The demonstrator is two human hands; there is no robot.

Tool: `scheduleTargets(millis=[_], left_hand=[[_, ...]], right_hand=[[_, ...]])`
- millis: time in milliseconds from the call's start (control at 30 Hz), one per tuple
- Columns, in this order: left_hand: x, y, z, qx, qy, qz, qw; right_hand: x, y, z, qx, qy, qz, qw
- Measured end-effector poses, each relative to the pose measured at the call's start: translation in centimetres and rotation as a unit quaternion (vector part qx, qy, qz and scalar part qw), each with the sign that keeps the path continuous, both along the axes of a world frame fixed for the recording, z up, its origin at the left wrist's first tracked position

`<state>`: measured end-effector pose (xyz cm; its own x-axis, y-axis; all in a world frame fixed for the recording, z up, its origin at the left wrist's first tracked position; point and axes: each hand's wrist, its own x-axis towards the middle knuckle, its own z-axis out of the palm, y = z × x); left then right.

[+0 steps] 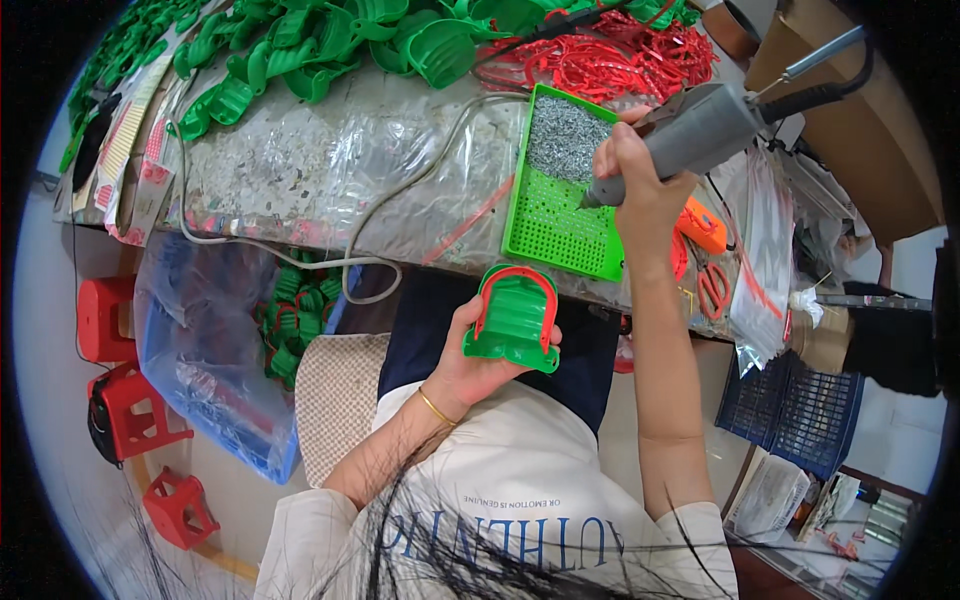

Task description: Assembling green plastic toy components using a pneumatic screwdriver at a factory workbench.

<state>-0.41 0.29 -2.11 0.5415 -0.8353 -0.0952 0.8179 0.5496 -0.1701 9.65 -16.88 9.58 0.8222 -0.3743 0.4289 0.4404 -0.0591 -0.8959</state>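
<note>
My left hand (pixel 462 365) is closed around a green plastic scoop-shaped piece (pixel 516 318), held in front of my lap just below the table edge. A red U-shaped strip (pixel 516 271) lies along the rim of that piece. My right hand (pixel 645 175) grips a grey electric screwdriver (pixel 705 130), whose tip points down and left above a green perforated tray (pixel 560 228). Small silvery screws (pixel 568 140) are heaped in the tray's far half. The tip appears apart from the screws, over the tray's bare holes.
Green pieces (pixel 440 50) and red strips (pixel 610 60) pile up along the table's far side. A grey cable (pixel 375 210) loops over the table edge. Red scissors (pixel 713 290) lie right of the tray. A blue bin (pixel 215 370) and red stools (pixel 105 320) stand left.
</note>
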Motion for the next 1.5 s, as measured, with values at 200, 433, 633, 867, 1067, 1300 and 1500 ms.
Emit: scheduleTargets(millis=[200,433,633,867,1067,1300,1500], left_hand=[[0.1,0.1,-0.3,0.003,0.005,0.001,1.0],[0.2,0.0,-0.2,0.015,0.003,0.006,1.0],[0.4,-0.1,-0.2,0.023,0.004,0.006,1.0],[0.4,0.0,-0.6,0.031,0.0,0.001,1.0],[0.4,0.1,-0.6,0.027,0.002,0.001,1.0],[0.6,0.1,-0.7,0.04,-0.005,0.006,0.999],[0.5,0.1,-0.2,0.059,-0.02,0.007,0.998]], right_hand=[[-0.7,0.7,-2.7,0.029,0.03,0.007,0.999],[0.1,1.2,-4.8,0.023,0.032,-0.004,0.999],[0.4,1.5,-5.3,0.012,0.027,-0.014,0.999],[0.3,1.7,-5.5,0.008,0.024,-0.022,0.999],[0.2,1.8,-5.6,-0.006,0.027,-0.021,0.999],[-1.0,1.9,-2.8,0.049,0.005,-0.032,0.998],[-4.3,4.1,0.5,0.072,0.037,0.028,0.996]])
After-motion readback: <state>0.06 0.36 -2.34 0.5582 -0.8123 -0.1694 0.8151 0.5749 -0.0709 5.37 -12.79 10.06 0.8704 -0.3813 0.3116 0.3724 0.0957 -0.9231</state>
